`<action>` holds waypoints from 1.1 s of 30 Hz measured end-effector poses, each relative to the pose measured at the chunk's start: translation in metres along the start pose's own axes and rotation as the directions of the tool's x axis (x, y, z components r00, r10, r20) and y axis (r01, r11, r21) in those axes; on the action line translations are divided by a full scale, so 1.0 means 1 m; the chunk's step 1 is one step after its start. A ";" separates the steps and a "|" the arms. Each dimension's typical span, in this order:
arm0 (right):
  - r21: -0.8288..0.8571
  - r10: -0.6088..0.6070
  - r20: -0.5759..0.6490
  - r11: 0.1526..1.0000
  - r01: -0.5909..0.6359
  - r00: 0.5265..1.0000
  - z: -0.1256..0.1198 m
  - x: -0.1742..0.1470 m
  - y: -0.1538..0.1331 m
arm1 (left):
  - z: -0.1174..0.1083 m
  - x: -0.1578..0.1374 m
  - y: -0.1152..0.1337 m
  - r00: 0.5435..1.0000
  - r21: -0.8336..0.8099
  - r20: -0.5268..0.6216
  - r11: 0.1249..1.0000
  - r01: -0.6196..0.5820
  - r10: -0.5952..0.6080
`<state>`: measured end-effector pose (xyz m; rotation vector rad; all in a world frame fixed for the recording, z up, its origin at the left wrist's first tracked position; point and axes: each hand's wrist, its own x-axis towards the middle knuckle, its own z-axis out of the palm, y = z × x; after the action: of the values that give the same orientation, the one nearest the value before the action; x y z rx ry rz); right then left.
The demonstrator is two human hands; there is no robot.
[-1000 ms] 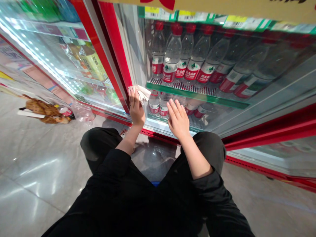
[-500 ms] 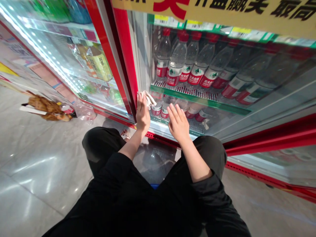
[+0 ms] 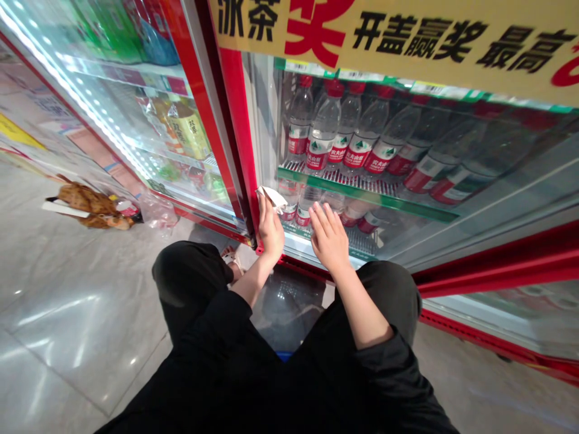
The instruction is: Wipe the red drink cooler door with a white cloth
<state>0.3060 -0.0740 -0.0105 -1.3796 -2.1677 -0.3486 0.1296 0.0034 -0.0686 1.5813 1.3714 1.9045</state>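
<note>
Since a second ago my left hand (image 3: 270, 228) has slid its cloth (image 3: 272, 196) lower and rightward along the cooler door (image 3: 452, 199), now at centre frame beside the red frame (image 3: 235, 126). It grasps the cloth against the glass, while my right hand (image 3: 330, 236) lies open and flat just right of it. Behind the glass stand bottles (image 3: 323, 135); I judge only this lower corner wiped, with the wide pane toward the right edge still left.
</note>
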 end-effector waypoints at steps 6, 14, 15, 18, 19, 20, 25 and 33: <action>-0.001 0.019 0.020 1.000 -0.019 1.000 -0.004 -0.002 0.002 | -0.004 0.032 0.010 0.999 -0.007 -0.015 0.999 0.041 -0.041; 0.027 0.021 0.019 0.999 -0.022 1.000 -0.002 -0.002 0.002 | 0.016 -0.013 0.021 0.997 0.026 -0.003 0.997 0.079 -0.079; 0.035 0.021 0.024 0.999 -0.022 0.999 -0.002 -0.002 0.002 | 0.020 -0.019 0.028 0.998 0.021 0.032 0.999 0.050 -0.051; 0.038 0.028 0.025 0.999 -0.029 0.999 -0.004 -0.003 0.003 | 0.029 -0.021 0.043 0.996 0.079 0.087 0.996 -0.037 0.030; 0.034 0.032 0.020 0.999 -0.033 0.999 -0.005 -0.004 0.004 | 0.030 -0.017 0.045 0.995 0.099 0.087 0.993 -0.058 0.050; 0.031 0.037 0.015 0.999 -0.038 0.999 -0.007 -0.004 0.005 | 0.030 -0.011 0.045 0.994 0.114 0.082 0.990 -0.079 0.070; 0.047 0.061 0.026 0.997 -0.062 0.998 -0.014 -0.007 0.009 | 0.019 0.000 0.026 0.991 0.126 0.035 0.983 -0.130 0.127; 0.063 0.019 0.005 0.998 -0.019 1.000 -0.019 -0.013 0.008 | 0.001 -0.023 0.025 0.995 0.092 0.061 0.992 -0.086 0.081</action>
<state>0.3237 -0.0895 -0.0029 -1.3662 -2.1492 -0.2686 0.1464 -0.0252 -0.0617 1.7503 1.4118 1.8505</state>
